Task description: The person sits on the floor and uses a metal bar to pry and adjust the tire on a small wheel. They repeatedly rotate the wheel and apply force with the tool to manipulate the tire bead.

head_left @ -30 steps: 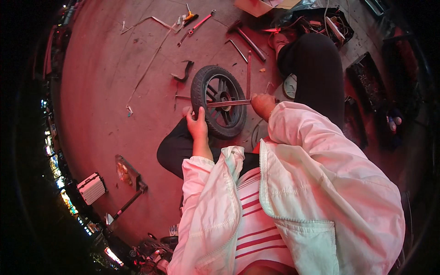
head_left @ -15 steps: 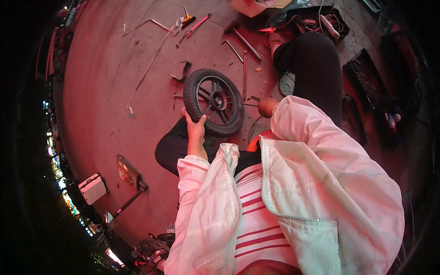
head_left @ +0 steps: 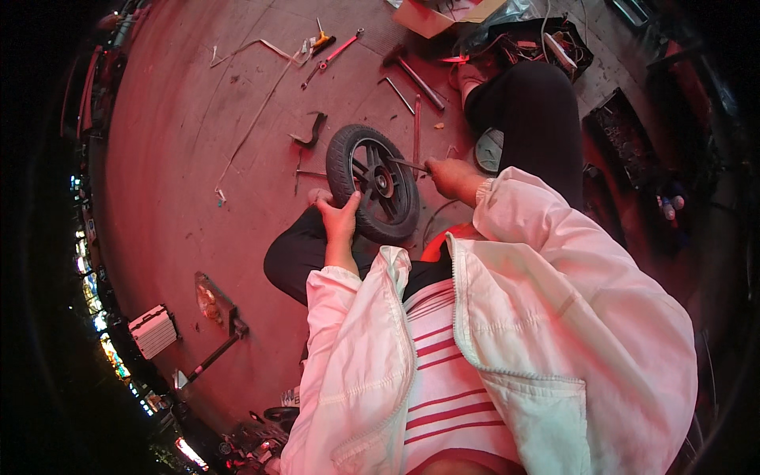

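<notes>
A black spoked wheel with its tyre (head_left: pixel 342 162) stands tilted on the floor in front of me. My left hand (head_left: pixel 340 224) is closed on the tyre's lower left edge, its thumb lying over the sidewall. From the right, my right hand (head_left: pixel 454 178) grips a slim dark metal bar (head_left: pixel 408 164). The bar's far end overlaps the rim's upper right, close to the spokes; whether it touches the rim I cannot tell. Its near end is hidden in my fist.
Beyond the wheel lie a hammer (head_left: pixel 417 77), a red-handled wrench (head_left: pixel 332 57), a bent dark bracket (head_left: pixel 309 131) and a long red rod (head_left: pixel 416 131). A cardboard box (head_left: pixel 431 20) and a cluttered black bag (head_left: pixel 582 49) sit far right. A silver case (head_left: pixel 153 332) stands left.
My right hand has shifted a little up and left, bringing the bar from beside the tyre to over the rim. The wheel has turned slightly and moved a bit right; my left hand still holds it.
</notes>
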Demonstrator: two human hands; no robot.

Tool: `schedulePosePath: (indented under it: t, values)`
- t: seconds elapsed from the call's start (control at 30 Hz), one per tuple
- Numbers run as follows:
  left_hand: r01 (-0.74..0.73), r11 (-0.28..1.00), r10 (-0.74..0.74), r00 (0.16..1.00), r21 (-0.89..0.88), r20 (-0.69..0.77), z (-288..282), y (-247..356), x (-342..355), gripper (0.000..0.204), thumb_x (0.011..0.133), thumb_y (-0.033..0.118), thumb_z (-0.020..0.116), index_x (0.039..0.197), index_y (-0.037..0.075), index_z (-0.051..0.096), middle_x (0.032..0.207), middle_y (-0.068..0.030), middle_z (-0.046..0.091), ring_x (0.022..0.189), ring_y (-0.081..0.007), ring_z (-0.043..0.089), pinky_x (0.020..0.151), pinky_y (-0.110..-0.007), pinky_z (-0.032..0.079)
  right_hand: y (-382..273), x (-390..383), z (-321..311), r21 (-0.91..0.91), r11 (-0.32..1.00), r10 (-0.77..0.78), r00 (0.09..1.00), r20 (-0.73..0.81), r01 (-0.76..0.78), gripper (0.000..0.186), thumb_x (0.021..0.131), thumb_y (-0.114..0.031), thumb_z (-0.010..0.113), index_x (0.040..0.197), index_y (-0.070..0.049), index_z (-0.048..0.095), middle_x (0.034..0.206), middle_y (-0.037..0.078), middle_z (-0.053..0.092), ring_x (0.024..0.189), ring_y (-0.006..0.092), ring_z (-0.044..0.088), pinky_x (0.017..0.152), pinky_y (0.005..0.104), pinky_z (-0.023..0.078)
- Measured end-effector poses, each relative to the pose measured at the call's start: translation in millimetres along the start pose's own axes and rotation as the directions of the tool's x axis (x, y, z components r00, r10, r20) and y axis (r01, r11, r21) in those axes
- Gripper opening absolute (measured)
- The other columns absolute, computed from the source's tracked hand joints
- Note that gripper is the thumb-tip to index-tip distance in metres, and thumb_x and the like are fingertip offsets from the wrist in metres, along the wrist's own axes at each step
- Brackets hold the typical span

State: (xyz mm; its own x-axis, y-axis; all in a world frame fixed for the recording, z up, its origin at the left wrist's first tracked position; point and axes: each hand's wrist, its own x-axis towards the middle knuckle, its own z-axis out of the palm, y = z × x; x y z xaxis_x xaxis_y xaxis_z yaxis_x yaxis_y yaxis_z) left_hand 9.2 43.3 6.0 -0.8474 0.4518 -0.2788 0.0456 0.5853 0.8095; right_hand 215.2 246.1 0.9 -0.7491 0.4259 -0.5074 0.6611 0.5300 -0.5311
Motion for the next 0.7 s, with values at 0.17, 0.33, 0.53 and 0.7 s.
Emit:
schedulePosePath:
  t: [0.17, 0.33, 0.53, 0.7]
  values:
    - [-0.003, 0.982, 0.01, 0.999, 0.191, -0.037, 1.4, -14.2, 6.9, 0.072, 0.067, 0.012, 0.077, 0.126, 0.0, 0.037, 0.119, -0.0143, 0.051, 0.104, -0.0208, 0.054, 0.088, -0.031, 0.045, -18.6, -20.4, -41.7, -0.04, 0.978, -0.209, 0.967, -0.143, 0.205, 0.031, 0.084, -0.015, 0.054, 0.115, -0.014, 0.058, 0.091, 0.016, 0.068, 0.085, 0.0351, 0.067, 0.071, 0.0467, 0.052]
    - [-0.096, 0.988, 0.08, 0.988, 0.117, 0.134, -5.4, -5.0, 9.2, 0.081, 0.059, 0.012, 0.074, 0.128, -0.006, 0.036, 0.118, -0.021, 0.055, 0.105, -0.0304, 0.057, 0.094, -0.034, 0.044, -50.9, -35.1, -106.1, -0.373, 0.877, -0.306, 0.95, 0.055, 0.304, 0.028, 0.083, -0.017, 0.057, 0.111, -0.017, 0.061, 0.086, 0.012, 0.069, 0.08, 0.0316, 0.069, 0.066, 0.0439, 0.054]
    - [-0.06, 0.998, 0.061, 0.984, -0.013, 0.168, 1.4, -4.8, 3.9, 0.079, 0.059, 0.012, 0.074, 0.127, -0.006, 0.038, 0.117, -0.0217, 0.057, 0.104, -0.0283, 0.058, 0.09, -0.035, 0.046, -76.8, -26.9, -121.3, -0.577, 0.685, -0.494, 0.866, 0.082, 0.445, 0.019, 0.082, -0.017, 0.057, 0.099, -0.016, 0.065, 0.078, 0.009, 0.068, 0.076, 0.0293, 0.069, 0.059, 0.0413, 0.054]
    - [-0.019, 0.99, 0.011, 0.998, 0.141, 0.056, 5.5, -13.5, 8.1, 0.076, 0.06, 0.016, 0.076, 0.123, -0.007, 0.041, 0.114, -0.0245, 0.058, 0.104, -0.0308, 0.059, 0.089, -0.037, 0.047, -96.4, -12.3, -127.5, -0.635, 0.596, -0.506, 0.844, 0.177, 0.491, 0.015, 0.081, -0.018, 0.057, 0.092, -0.014, 0.067, 0.081, 0.009, 0.069, 0.076, 0.0282, 0.069, 0.061, 0.0411, 0.055]
